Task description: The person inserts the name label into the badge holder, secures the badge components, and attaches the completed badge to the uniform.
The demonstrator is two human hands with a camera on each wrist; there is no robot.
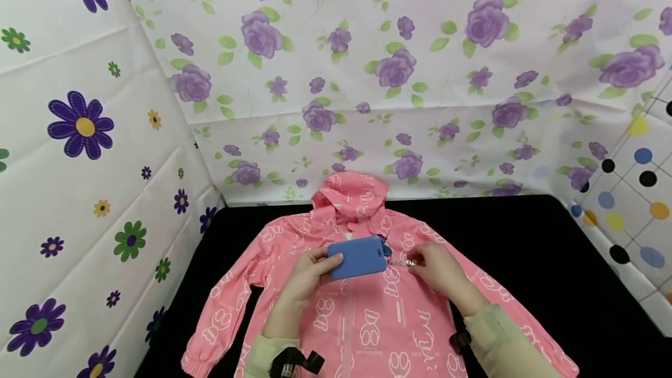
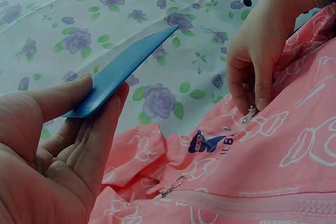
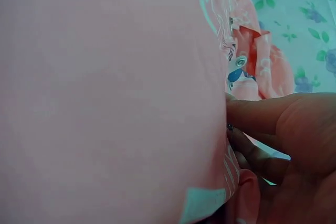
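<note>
A pink hooded jacket (image 1: pixel 325 290) with white line drawings lies spread out, hood away from me. Over its chest my left hand (image 1: pixel 307 276) holds a flat blue card holder (image 1: pixel 358 258), thumb on one face and fingers behind. The left wrist view shows this holder nearly edge-on. On the other side of the chest my right hand (image 1: pixel 440 267) pinches the metal end of a clear strap with snap buttons (image 2: pixel 244 120), close against the jacket beside a dark blue printed logo (image 2: pixel 206 142). In the right wrist view, pink fabric hides part of the fingertips.
Black cloth (image 1: pixel 504 232) covers the table under the jacket. A floral curtain (image 1: pixel 336 74) hangs behind, with a daisy-patterned sheet (image 1: pixel 84 191) on the left and a dotted one (image 1: pixel 625 203) on the right. The jacket's zipper (image 2: pixel 273 203) runs down its middle.
</note>
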